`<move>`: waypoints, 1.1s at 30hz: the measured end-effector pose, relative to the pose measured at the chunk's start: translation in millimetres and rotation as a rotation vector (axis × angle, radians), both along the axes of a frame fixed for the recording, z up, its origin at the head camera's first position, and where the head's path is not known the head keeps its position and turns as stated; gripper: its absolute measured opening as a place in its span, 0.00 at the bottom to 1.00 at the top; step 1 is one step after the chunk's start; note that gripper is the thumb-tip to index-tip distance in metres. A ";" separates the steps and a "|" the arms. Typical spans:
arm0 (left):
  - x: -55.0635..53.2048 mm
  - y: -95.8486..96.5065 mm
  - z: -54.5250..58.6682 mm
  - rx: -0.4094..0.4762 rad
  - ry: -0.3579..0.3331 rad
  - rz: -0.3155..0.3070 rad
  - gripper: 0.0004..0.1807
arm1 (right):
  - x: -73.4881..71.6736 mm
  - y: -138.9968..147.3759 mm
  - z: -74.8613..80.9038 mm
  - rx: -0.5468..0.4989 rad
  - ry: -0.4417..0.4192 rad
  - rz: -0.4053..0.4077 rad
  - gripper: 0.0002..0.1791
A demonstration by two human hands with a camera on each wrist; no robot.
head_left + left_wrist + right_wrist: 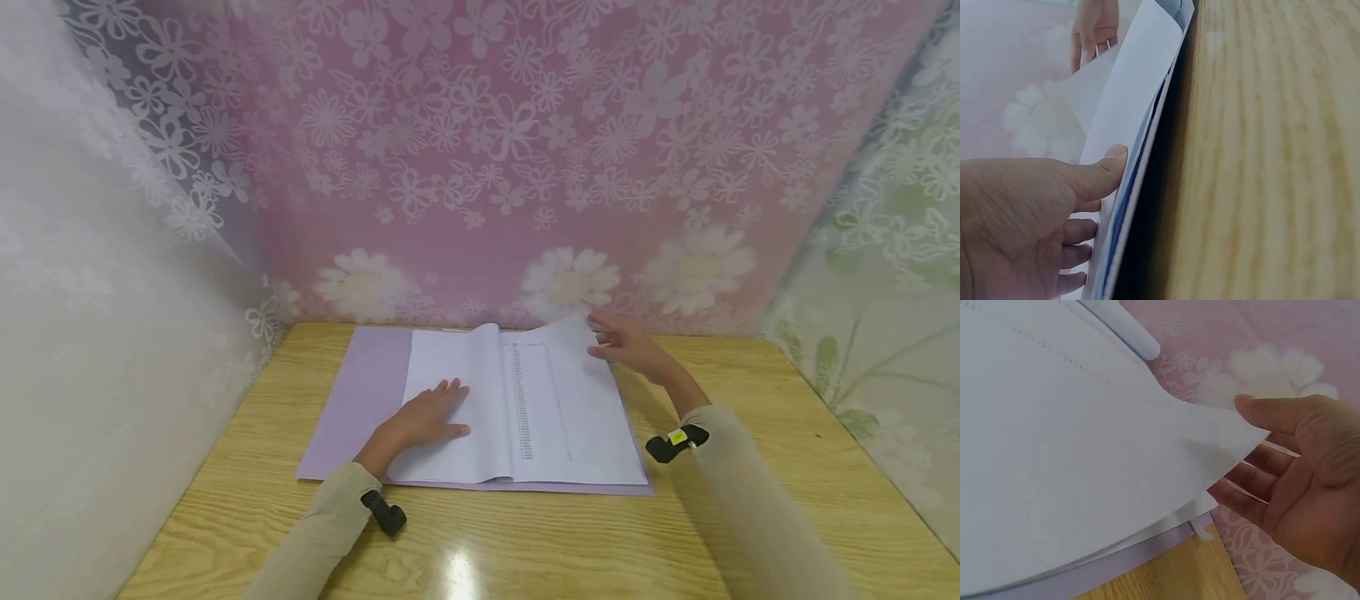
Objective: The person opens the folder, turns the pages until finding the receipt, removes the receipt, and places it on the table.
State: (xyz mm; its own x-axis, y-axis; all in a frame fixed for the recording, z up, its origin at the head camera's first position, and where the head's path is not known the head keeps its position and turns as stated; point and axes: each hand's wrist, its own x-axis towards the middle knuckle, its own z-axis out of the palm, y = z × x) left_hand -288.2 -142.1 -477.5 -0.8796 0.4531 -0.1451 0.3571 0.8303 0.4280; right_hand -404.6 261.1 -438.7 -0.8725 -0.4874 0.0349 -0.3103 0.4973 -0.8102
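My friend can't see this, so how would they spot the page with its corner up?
On the wooden table lies an open purple folder. Look at its right half, near the right hand. Your page has a printed column and its far corner raised, while the paper on the left looks blank.

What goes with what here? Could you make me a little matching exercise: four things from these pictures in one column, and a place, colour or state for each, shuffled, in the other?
Things
1. left hand
2. right hand
3. folder
4. table

Places, colours, states
A. lilac, showing past the paper's edges
B. at a raised page corner
C. yellowish-brown, with a wood grain
D. resting on the left-hand pages

Right pairs: 1-D, 2-B, 3-A, 4-C
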 end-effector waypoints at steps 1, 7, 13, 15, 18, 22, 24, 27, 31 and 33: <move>-0.4 -0.1 0.3 -0.001 0.001 0.000 0.41 | 1.9 1.0 -0.3 -0.013 -0.021 0.000 0.45; -3.6 -0.2 4.2 -0.032 0.014 -0.009 0.42 | 13.3 5.2 -1.7 -0.018 -0.124 0.002 0.41; -10.8 1.0 6.5 -0.079 0.034 -0.018 0.42 | 21.7 5.7 -1.4 -0.078 -0.203 0.058 0.36; -13.1 1.7 6.7 -0.095 0.045 -0.015 0.43 | 23.6 4.3 -1.6 -0.082 -0.222 0.070 0.35; -15.5 2.9 7.3 -0.125 0.058 -0.011 0.43 | 26.2 -0.1 -3.9 -0.098 -0.244 0.093 0.34; -16.7 4.2 8.9 -0.122 0.058 -0.003 0.43 | 31.1 -9.2 -9.7 -0.120 -0.201 0.163 0.34; -16.8 4.5 9.8 -0.111 0.059 -0.005 0.43 | 34.2 -15.9 -12.1 -0.129 -0.187 0.201 0.36; -16.0 3.9 11.0 -0.097 0.059 -0.011 0.43 | 39.7 -29.4 -12.6 -0.133 -0.185 0.275 0.40; -14.6 0.3 11.7 -0.045 0.065 -0.019 0.43 | 47.3 -49.7 -8.7 -0.107 -0.175 0.362 0.42; -15.9 -2.9 9.6 -0.008 0.065 -0.016 0.42 | 50.4 -58.5 -7.4 -0.066 -0.149 0.376 0.42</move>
